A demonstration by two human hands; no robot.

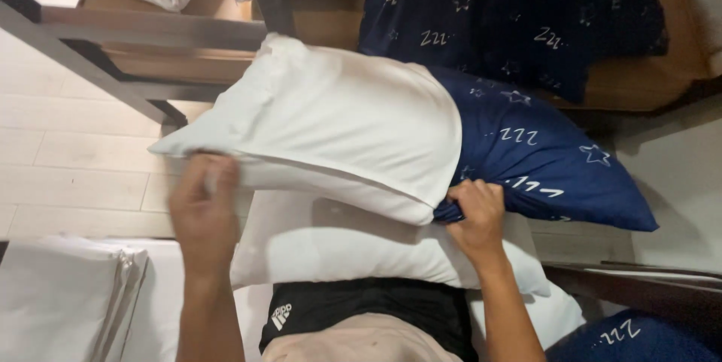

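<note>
White cotton covered most of the pillow (pixel 338 125) you held up over the bed, its navy star-print end (pixel 553 162) still bare. Your left hand (pixel 201 208) pinched the white pillowcase's (pixel 286 174) lower corner; your right hand (pixel 475 215) was clenched on the navy fabric at the case's opening.

Left hand (pixel 201 200) pinches the corner of a white pillowcase (pixel 338 121) that covers most of a navy star-print pillow (pixel 541 155); right hand (pixel 474 215) grips the navy fabric at the open edge of the case. A second white pillow (pixel 353 245) lies below, against the person's waist. Behind: grey metal bunk frame (pixel 150 38), wooden slats, another navy pillow (pixel 511 16); folded white linen (pixel 60 294) at lower left.
</note>
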